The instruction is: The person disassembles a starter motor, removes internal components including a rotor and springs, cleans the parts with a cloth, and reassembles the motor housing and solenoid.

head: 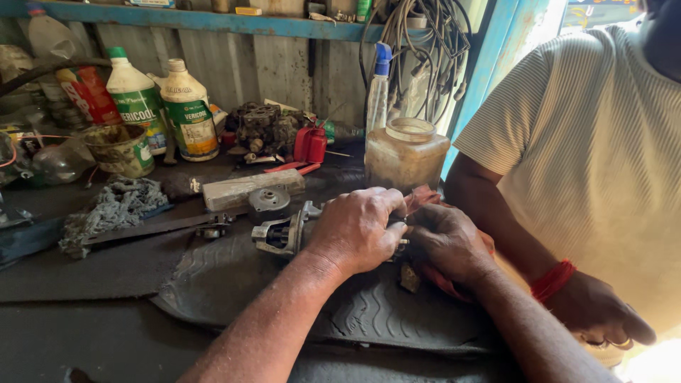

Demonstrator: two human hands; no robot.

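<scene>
Head view of a dark, grimy workbench [85, 333]. At right we see a co-worker in a pale striped shirt [603, 156], a red thread band [553, 280] at the wrist. A worn black tyre-tread mat [234, 284] covers the bench middle. On it our left hand [355, 230] is closed over a grey cast-metal mechanical part [278, 234], whose open end projects to the left. Our right hand [448, 241], fingers curled, grips a red rag [425, 195] touching the same part. Behind the hands stands a cloudy amber plastic jar [406, 152]. At the back left stand two white plastic bottles [190, 113] with green-and-white rectangular labels, beside a dirty label-wrapped tin [120, 150]. A small red can [310, 144] sits between bottles and jar.
</scene>
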